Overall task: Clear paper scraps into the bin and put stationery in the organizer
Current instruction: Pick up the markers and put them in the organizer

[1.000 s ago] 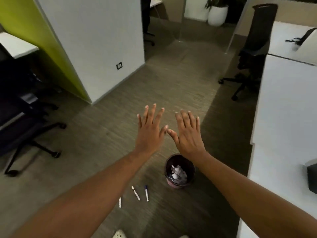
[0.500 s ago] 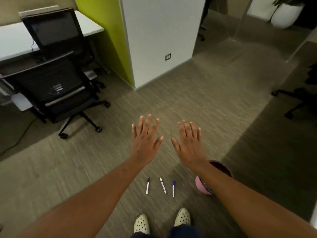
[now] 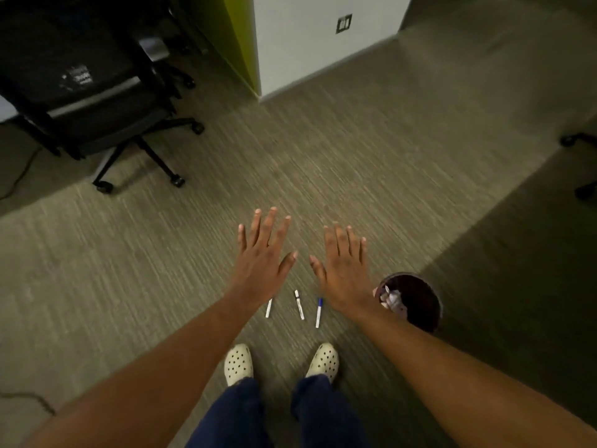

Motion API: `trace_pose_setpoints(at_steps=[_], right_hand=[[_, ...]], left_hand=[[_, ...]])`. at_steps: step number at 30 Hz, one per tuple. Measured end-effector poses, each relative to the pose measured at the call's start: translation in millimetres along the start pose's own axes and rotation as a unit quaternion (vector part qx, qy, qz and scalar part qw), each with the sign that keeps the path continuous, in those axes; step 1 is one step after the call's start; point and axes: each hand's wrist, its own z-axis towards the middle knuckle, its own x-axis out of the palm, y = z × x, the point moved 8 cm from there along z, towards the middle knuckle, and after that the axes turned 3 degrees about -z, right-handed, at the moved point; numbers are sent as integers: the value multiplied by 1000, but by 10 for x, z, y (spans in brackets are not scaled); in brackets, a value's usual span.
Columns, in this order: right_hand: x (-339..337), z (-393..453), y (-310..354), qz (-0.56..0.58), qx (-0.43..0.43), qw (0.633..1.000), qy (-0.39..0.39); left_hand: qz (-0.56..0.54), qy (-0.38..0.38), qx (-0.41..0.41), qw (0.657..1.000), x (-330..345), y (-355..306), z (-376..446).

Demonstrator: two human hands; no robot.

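Note:
Three markers lie side by side on the carpet in front of my feet: a white one (image 3: 268, 308) on the left, partly under my left wrist, a white one with a dark band (image 3: 299, 304) in the middle, and a blue-capped one (image 3: 319, 312) on the right. A small round dark bin (image 3: 420, 305) with crumpled paper scraps (image 3: 391, 300) inside stands just right of them. My left hand (image 3: 262, 261) and my right hand (image 3: 346, 270) are stretched out flat above the markers, palms down, fingers spread, holding nothing. No organizer is in view.
A black wheeled office chair (image 3: 97, 101) stands at the upper left beside a green and white partition (image 3: 290, 43). Another chair's wheeled base (image 3: 581, 163) shows at the right edge. My white clogs (image 3: 238, 363) stand just behind the markers. A cable (image 3: 29, 399) lies at lower left.
My view has tilted down and turned left, so my feet and the markers now sit at centre. Both hands stay flat and apart, holding nothing. The bin's inside shows again.

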Motion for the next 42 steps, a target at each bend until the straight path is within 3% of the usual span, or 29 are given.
trace_pose_setpoints(at_steps=[6,12,18,22,27,32,35,38,40,42], right_hand=[[1283,203,-138,-1,32,999,36],[3195,147,-371,-17,46,992,117],[5249,4,-663,-39,46,977,206],[6184,-71,-854,-48,41,969,241],[6716,-143,-907,-18,58,968,245],[6876,-352,-848,26,57,969,238],[6875,-397,-847,65,58,970,229],[6881,-268,-932,162,108,962,195],[6917,-75,-1033,195,164,953,161],[7036,158,-1138,201,224,942,148]], left_hand=[[-13,68,-10,998,1313,706,-82],[-35,122,-34,991,2924,1479,-323],[-23,198,5,980,4804,1940,-640],[-34,220,-12,975,5706,2172,-763],[-90,215,-106,967,6388,2486,-696],[-128,236,-254,929,6941,2836,-467],[-128,252,-305,909,7094,2911,-374],[-169,217,-352,895,7025,2883,-372],[-232,194,-386,871,6943,2831,-444],[-358,189,-419,813,6914,2723,-589]])
